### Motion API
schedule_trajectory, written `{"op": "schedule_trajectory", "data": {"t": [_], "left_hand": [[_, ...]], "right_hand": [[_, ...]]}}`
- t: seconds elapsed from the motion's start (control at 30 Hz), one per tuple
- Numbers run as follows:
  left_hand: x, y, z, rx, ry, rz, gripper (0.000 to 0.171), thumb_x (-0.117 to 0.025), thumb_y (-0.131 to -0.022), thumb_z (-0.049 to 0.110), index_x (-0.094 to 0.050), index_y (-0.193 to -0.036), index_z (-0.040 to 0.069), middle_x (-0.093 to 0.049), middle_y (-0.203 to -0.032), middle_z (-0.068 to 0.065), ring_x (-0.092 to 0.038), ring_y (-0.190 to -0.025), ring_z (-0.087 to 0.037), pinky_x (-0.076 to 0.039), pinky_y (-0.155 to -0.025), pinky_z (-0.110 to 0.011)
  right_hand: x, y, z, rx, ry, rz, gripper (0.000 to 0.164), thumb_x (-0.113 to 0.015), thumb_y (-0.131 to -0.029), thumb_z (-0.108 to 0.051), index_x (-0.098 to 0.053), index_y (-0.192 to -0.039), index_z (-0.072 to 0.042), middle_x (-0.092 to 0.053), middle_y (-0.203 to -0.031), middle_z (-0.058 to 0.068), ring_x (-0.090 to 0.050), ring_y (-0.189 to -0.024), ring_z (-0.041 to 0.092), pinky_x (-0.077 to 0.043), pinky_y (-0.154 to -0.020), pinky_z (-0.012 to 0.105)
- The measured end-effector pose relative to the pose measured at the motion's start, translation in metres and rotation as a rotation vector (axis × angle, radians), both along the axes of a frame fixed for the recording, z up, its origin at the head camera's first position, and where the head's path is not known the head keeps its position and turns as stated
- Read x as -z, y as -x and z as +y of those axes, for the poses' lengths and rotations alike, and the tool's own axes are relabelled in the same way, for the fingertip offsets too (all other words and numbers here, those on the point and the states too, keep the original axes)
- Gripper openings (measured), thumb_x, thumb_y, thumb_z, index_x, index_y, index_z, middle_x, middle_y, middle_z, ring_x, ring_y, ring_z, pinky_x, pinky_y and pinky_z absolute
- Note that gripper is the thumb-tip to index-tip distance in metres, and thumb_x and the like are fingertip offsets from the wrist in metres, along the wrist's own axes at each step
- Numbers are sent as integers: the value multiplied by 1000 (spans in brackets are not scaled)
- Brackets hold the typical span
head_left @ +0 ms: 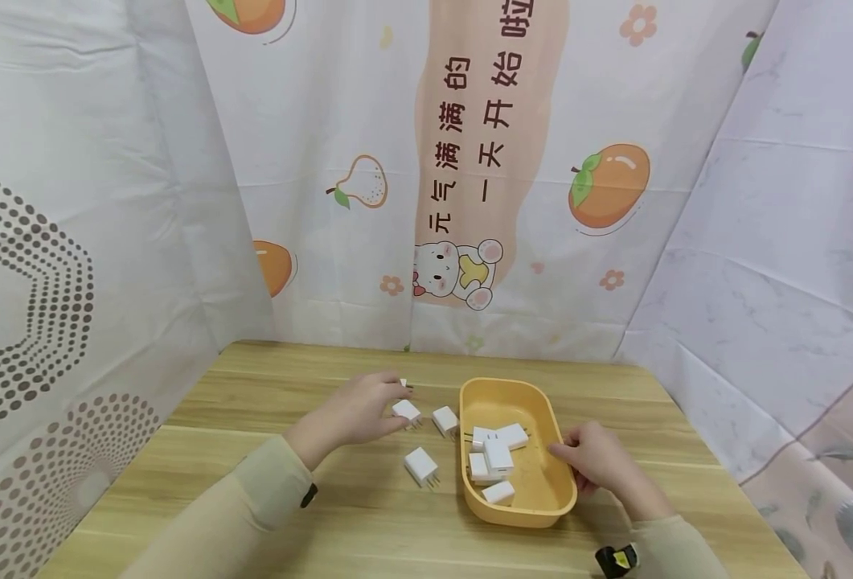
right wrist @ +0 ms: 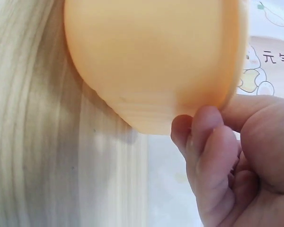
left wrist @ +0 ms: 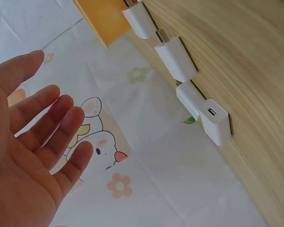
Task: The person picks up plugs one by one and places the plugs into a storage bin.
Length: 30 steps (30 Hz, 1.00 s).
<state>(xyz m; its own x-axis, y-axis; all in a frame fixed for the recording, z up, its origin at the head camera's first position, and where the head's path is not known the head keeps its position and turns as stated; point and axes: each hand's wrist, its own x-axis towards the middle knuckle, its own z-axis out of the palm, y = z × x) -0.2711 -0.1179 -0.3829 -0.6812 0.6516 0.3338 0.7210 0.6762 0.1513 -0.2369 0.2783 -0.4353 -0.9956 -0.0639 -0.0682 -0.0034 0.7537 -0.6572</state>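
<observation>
White chargers [head_left: 498, 455] lie inside the yellow box [head_left: 506, 406], and 4 more lie left of it. Left hand [head_left: 354, 410] has loosely spread fingers, holding nothing; right hand [head_left: 603, 460] pinches the box's right rim.

Four loose chargers [head_left: 420, 465], five visible tray chargers [head_left: 498, 455], one tray [head_left: 539, 484], one table [head_left: 252, 410], two hands [head_left: 350, 410]

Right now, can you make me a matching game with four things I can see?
Column one:
1. Tub
2. Table
3. Left hand
4. Right hand

Column two:
A. Gripping the tub
B. Light brown, with wood streaks
C. Yellow-orange, with white chargers inside
D. Fingers loose, holding nothing

Right pairs: 1-C, 2-B, 3-D, 4-A.
</observation>
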Motion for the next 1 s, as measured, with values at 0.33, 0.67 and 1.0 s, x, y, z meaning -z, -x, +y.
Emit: {"op": "schedule_trajectory", "data": {"t": [0.33,0.67,1.0], "left_hand": [[-1,0,-9,-13,25,-19,31,-80,-88,30,-76,-115,14,-67,-113,-2,-66,-100,-20,-53,-91,-45],[7,-2,-8,17,145,-106,43,-82,-84,27,-72,-123,13,-65,-126,-6,-61,-116,-26,-47,-102,-49],[20,2,-1,47,156,-124,46,-82,-83,28,-71,-126,16,-62,-131,-7,-61,-118,-26,-49,-100,-47]], "right_hand": [[-5,-5,2,-18,19,-25,26,-67,-94,-13,-62,-71,-3,-57,-50,6,-58,-39,17,-53,-40,35],[-3,-3,2,-12,-7,-37,28,-65,-97,-12,-61,-70,-4,-56,-50,7,-58,-39,16,-53,-40,34],[-5,-4,0,-17,-26,-34,29,-65,-97,-11,-60,-69,-5,-56,-50,7,-58,-38,17,-53,-39,34]]}}
